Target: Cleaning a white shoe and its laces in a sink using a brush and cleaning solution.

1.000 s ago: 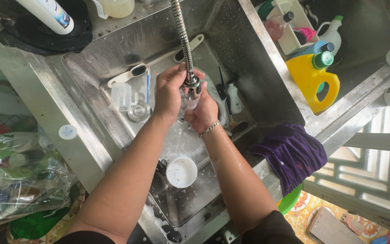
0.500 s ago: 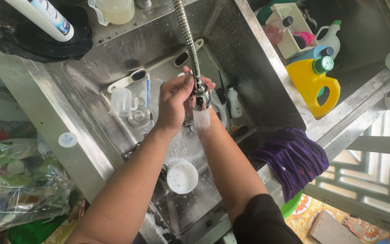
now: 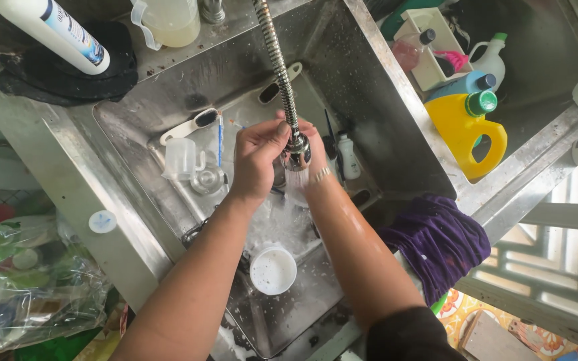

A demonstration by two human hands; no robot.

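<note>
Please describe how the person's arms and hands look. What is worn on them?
Both forearms are bare and wet. The left hand has no ring or glove that I can see. The right hand is mostly hidden behind the tap head; a thin pale bracelet sits on its wrist. A dark sleeve covers the right upper arm. Whether the left arm has a sleeve is out of view.

**Both hands under the hose, over the sink**

The left hand (image 3: 257, 160) and right hand (image 3: 309, 150) meet at the hose (image 3: 277, 60) head above the sink (image 3: 382, 113). In the sink, a measuring cup (image 3: 180, 159) and brush (image 3: 188, 126) lie left of the hands, a small bottle (image 3: 348, 156) right, a round tub (image 3: 273, 270) nearer. A cloth (image 3: 436, 244) drapes the right rim; a jug (image 3: 466, 130) stands beyond it.
</note>
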